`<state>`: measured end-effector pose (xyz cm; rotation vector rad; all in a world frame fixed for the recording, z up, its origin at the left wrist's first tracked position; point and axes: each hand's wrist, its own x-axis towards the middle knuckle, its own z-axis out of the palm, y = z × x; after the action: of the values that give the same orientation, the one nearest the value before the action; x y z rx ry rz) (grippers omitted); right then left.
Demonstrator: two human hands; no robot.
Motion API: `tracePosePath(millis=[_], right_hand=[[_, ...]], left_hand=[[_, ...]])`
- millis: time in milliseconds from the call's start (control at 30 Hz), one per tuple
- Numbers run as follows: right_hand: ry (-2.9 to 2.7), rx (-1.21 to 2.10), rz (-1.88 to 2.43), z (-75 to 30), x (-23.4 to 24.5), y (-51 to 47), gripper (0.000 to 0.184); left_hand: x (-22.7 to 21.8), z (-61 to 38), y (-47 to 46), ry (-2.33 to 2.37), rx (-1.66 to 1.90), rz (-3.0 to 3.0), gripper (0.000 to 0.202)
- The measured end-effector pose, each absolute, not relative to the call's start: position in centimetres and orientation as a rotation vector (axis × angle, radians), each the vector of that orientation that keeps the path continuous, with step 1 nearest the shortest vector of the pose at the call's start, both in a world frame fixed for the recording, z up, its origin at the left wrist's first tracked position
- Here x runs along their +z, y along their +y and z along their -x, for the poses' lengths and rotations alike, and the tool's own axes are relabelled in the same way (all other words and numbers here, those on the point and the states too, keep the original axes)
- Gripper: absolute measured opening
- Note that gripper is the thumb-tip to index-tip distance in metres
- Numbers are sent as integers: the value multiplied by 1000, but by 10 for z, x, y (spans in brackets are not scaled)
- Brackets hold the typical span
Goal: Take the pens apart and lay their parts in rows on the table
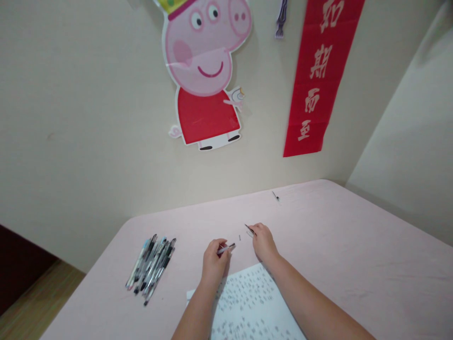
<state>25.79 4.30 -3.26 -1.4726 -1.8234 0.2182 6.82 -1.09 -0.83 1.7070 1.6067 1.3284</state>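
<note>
My left hand (213, 264) is closed around a pen (226, 248), whose dark end points right, just beyond the top of the written sheet. To its right, my right hand (264, 241) pinches a thin dark pen piece (248, 229) that points up and left. Something clear shows beside that piece at the fingertips; I cannot make out what it is. Between the two hands a tiny dark coil-like part (239, 237) lies on the pink cloth. Under my forearms is a sheet of paper (247, 302) covered in handwriting.
Several pens (154, 264) lie in a bunch on the left of the pink-covered table (336, 245). A small thin pen part (275, 196) rests near the back edge. On the wall behind hang a pink pig cutout (208, 113) and a red banner (318, 89).
</note>
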Motion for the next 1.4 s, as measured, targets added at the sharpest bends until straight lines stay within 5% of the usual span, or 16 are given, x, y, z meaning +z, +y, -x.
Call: tracePosePath(millis=[600,1167,1400], right_hand=[[-2012,307,1067,-240,1,21,37],[-1832,326,1353,-246,-23,33,38],[-1815,349,1399,-248,-24,34,37]], left_hand=[[-5,-71,-11,1515,1378,-1503,22],[-5,-72,-13,1504,1353,-1645,41],[-3,-73,-14,1514,1397,-1535,26]])
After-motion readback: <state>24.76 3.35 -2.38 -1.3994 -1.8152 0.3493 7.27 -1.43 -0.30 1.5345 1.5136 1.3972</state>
